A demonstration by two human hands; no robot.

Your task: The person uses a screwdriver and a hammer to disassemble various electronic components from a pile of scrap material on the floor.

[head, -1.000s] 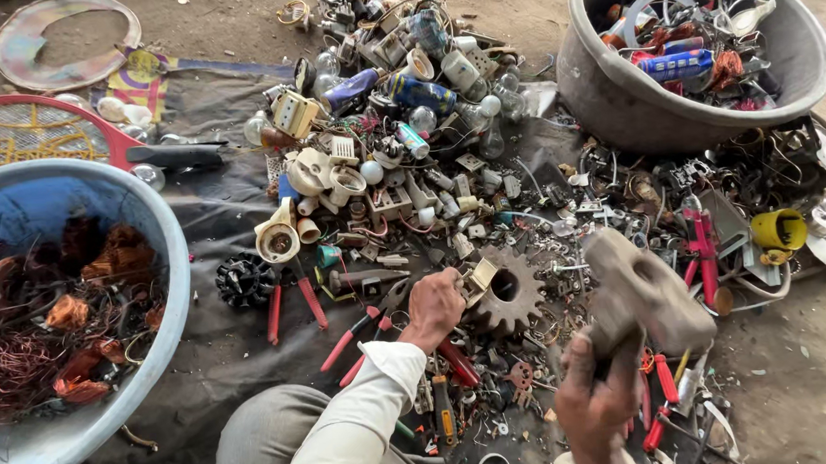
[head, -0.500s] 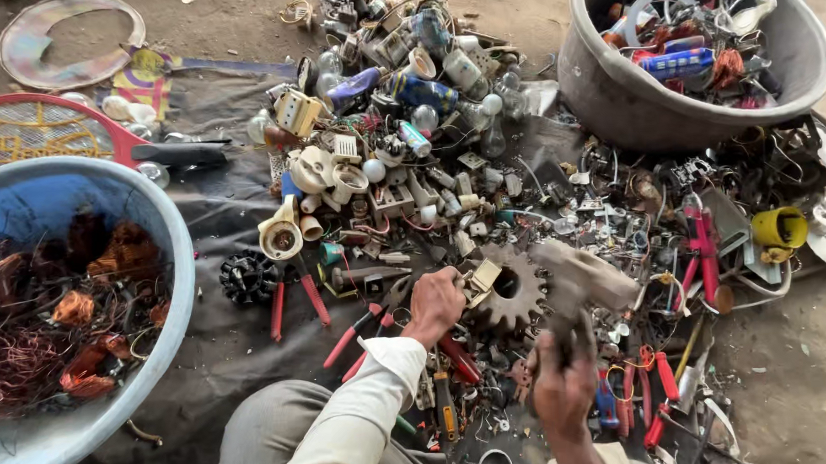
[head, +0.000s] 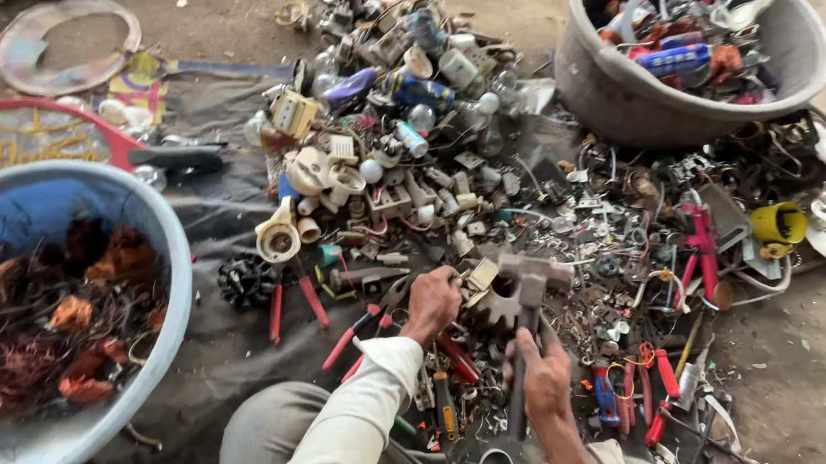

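The left hand (head: 431, 302), coming out of a white sleeve (head: 360, 417), is closed and pinches a small pale part (head: 481, 273) against the rusty gear wheel (head: 492, 309). The gear wheel lies on the dark cloth (head: 207, 358) near the person, just right of this hand.

The right hand (head: 544, 378) is wrapped around the handle of a hammer (head: 523, 292), fingers pressed together around it. The heavy grey head of the hammer is over the gear wheel, at the small part or just above it; I cannot tell if it touches.

Around the hands, the cloth on the ground is covered with metal scrap. Red-handled pliers (head: 294, 305) lie to the left of the left hand, beside a black toothed wheel (head: 246, 281). More red-handled tools (head: 645, 389) lie to the right of the right hand. A heap of white sockets, bulbs and plastic pieces (head: 383, 151) is further away, in the middle.

At the near left stands a blue basin (head: 161, 232) with copper wire (head: 42, 346) inside. At the far right stands a grey tub (head: 628, 96) with mixed scrap. A yellow cup-shaped piece (head: 779, 223) lies at the right edge, well apart from the hands.
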